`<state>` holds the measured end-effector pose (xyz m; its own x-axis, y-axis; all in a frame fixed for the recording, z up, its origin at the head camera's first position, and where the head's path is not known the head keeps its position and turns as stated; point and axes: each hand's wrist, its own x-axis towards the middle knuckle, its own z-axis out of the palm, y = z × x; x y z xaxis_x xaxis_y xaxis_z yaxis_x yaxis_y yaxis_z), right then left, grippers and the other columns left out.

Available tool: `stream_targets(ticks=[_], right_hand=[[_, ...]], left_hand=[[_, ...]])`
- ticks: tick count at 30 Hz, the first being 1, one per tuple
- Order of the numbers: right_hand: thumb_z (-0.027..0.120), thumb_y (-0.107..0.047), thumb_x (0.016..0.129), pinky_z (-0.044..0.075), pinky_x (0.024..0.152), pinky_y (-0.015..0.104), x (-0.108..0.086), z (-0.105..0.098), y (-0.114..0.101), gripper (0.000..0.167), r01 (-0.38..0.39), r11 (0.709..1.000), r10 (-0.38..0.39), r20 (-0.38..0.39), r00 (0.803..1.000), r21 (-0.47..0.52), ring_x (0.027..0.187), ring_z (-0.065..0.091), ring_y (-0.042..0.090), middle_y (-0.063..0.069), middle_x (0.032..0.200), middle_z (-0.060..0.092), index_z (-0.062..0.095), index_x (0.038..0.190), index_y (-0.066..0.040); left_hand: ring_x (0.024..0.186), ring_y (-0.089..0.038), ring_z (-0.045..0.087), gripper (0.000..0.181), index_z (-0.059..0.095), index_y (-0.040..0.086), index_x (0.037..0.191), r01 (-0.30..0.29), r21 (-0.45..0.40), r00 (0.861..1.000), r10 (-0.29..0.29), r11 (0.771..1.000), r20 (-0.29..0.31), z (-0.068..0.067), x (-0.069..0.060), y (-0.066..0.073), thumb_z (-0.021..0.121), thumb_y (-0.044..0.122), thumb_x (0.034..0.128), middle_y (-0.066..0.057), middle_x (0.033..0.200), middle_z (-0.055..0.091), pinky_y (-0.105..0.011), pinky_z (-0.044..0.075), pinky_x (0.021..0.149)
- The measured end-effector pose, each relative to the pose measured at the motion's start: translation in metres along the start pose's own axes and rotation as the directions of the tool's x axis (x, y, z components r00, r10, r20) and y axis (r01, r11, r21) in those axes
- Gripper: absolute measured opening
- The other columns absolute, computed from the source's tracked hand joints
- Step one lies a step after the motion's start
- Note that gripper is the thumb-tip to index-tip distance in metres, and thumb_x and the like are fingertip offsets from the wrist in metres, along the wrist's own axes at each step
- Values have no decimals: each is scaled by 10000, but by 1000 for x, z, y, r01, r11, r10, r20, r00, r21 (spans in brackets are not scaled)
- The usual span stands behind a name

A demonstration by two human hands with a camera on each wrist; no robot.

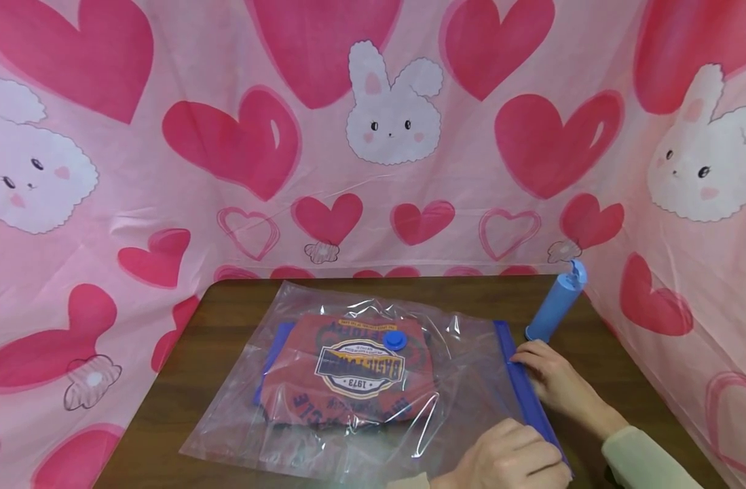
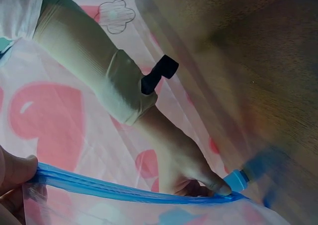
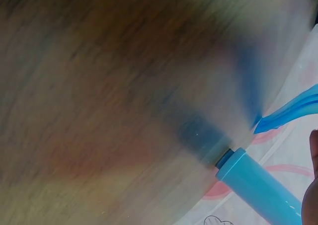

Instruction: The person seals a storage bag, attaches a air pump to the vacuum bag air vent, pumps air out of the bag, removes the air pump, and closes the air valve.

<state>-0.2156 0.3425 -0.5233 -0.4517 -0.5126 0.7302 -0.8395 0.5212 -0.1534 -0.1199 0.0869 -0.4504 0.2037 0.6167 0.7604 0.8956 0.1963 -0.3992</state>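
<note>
Brown table [image 1: 208, 339], pink curtain [image 1: 330, 163] at twelve. Bag [image 1: 455, 380] mid-table, blue strip [image 1: 522, 394] at its three o'clock. Left hand [image 1: 507, 458] pinches strip's near end, right hand [image 1: 558, 384] the far; pressing evenly end to end, strip taut, should serve best. Count: one bag, one red garment [image 1: 348, 380] inside, one valve [image 1: 394, 340], one pump [image 1: 554, 305] at two o'clock, two hands.

My left hand [image 1: 504, 458] and right hand [image 1: 550, 377] are pinching the blue edge [image 1: 525, 401] of a clear bag [image 1: 238, 414], which is lying across the table [image 1: 183, 353]. Inside, a folded red garment [image 1: 366, 401] is sitting under its round blue valve [image 1: 395, 339].
</note>
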Motion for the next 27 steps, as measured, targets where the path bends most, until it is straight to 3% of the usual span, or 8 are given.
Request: stream_targets(ticks=[9, 14, 20, 24, 27], right_hand=[[466, -276, 1118, 419, 964, 131, -3, 0, 0, 408, -54, 998, 55, 49, 997, -29, 952, 625, 224, 122, 1024, 695, 741, 993, 0], [463, -284, 1120, 420, 961, 141, -1, 0, 5, 420, -39, 998, 41, 53, 998, -39, 949, 622, 238, 135, 1024, 694, 737, 990, 7], [439, -314, 1116, 420, 951, 141, -2, 0, 10, 462, -71, 996, 75, 86, 993, -48, 962, 617, 229, 134, 1032, 698, 741, 998, 15], [498, -210, 1065, 438, 930, 154, -2, 0, 13, 337, -56, 997, 61, 87, 994, -48, 953, 622, 235, 135, 1033, 699, 742, 1002, 14], [587, -53, 933, 450, 906, 168, 0, 1, 16, 179, -34, 998, 38, 76, 996, -51, 940, 619, 227, 128, 1025, 699, 741, 1001, 10]], left_hand=[[954, 39, 580, 186, 772, 293, 972, 39, -61, 999, -39, 997, 13, 2, -2, 5, 595, 277, 1027, 186, 949, 654, -107, 395, 876], [954, 30, 582, 195, 766, 289, 972, 28, -54, 999, -26, 998, 25, 0, -1, 3, 581, 266, 1029, 180, 951, 654, -111, 399, 872], [944, 31, 585, 199, 762, 291, 975, 4, -24, 1000, -3, 1000, 24, 0, 1, 1, 574, 257, 1033, 184, 948, 653, -114, 408, 859], [945, 28, 585, 197, 765, 282, 970, 23, -40, 1000, -22, 999, 15, 0, 0, 2, 580, 250, 1028, 178, 945, 654, -111, 403, 860], [953, 21, 588, 201, 765, 279, 976, 21, -30, 1000, -21, 999, 11, 1, 0, 1, 573, 245, 1029, 172, 956, 658, -117, 406, 859]])
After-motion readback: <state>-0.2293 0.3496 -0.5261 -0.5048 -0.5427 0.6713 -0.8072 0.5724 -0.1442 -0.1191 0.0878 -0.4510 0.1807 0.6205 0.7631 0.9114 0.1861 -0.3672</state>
